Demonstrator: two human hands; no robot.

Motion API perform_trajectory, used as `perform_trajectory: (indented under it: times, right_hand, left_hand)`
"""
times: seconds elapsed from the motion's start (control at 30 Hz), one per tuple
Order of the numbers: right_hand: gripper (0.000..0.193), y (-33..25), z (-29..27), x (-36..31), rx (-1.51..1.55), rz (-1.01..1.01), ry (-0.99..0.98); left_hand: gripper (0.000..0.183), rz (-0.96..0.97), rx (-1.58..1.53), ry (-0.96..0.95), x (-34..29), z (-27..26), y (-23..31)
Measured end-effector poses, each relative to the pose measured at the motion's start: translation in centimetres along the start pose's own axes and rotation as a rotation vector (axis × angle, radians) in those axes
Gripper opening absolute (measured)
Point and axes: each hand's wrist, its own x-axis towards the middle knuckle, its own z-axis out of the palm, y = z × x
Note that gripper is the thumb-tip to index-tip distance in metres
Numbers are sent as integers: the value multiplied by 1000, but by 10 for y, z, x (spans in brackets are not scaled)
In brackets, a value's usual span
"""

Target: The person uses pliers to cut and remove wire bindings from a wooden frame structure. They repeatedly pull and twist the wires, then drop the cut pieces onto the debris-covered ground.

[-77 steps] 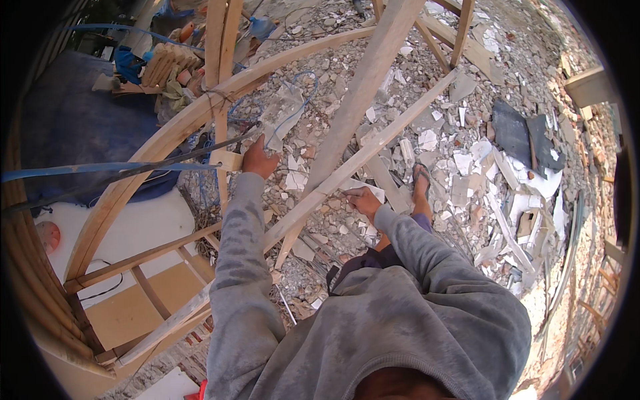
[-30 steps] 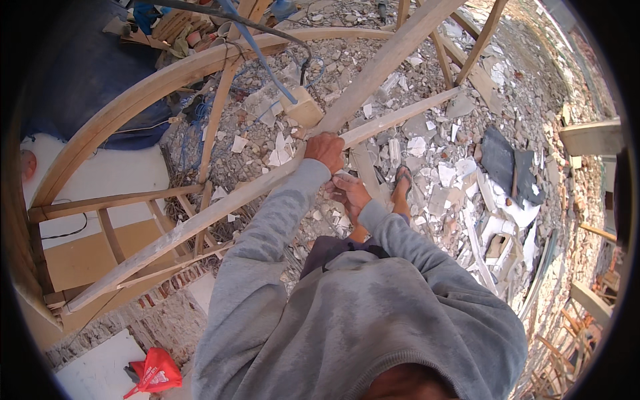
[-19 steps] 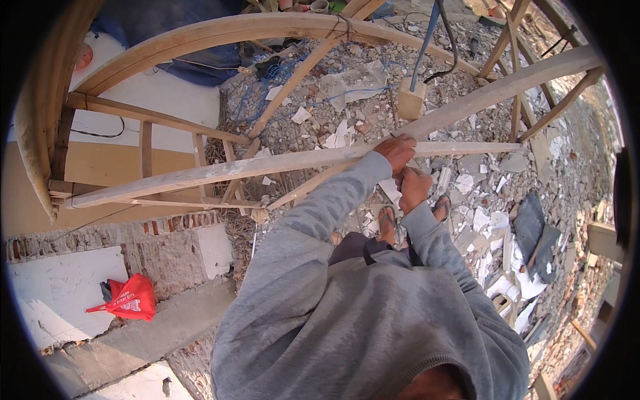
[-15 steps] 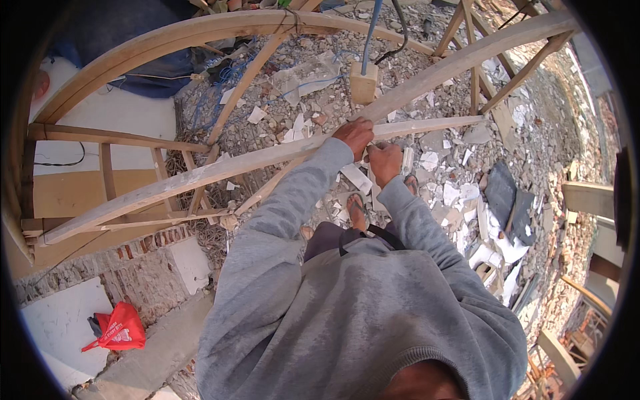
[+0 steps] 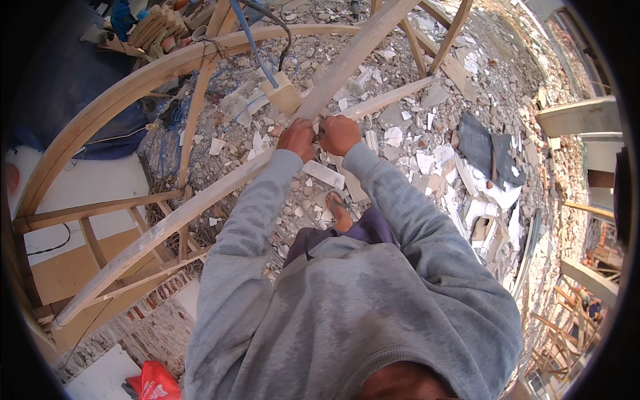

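Observation:
Two wooden beams meet at my hands: a long one (image 5: 177,210) runs from lower left to upper right, and a thicker one (image 5: 363,53) comes down from the top. My left hand (image 5: 297,139) is closed in a fist at the crossing, knuckles up, over the long beam. Close beside it, my right hand (image 5: 339,135) is closed too, its thumb side toward the left hand. Whatever the fingers of either hand grip is hidden beneath them. Just beyond the hands is a pale wooden block (image 5: 284,95) with a blue rod (image 5: 253,43) rising from it.
A curved timber frame (image 5: 107,110) with struts stands at the left. Broken rubble (image 5: 400,133) covers the ground around my sandalled foot (image 5: 339,212). Dark sheet pieces (image 5: 490,150) lie at right, a red bag (image 5: 155,381) at lower left. A dark blue tarp (image 5: 70,100) lies at far left.
The view has swung to the right, so the frame and beams sit further left. My right hand has come up level with my left at the crossing, both still closed.

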Motion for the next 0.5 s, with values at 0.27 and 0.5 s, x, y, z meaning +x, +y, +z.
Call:
perform_trajectory:
  times: [0.27, 0.5]
  right_hand:
    - [12, 47, 32, -19, 237, -52, 244]
    - [54, 12, 9, -54, -167, -491, 343]
  left_hand:
    - [12, -29, -23, -15, 3, 0, -6]
    - [16, 18, -118, -56, 5, -6, -8]
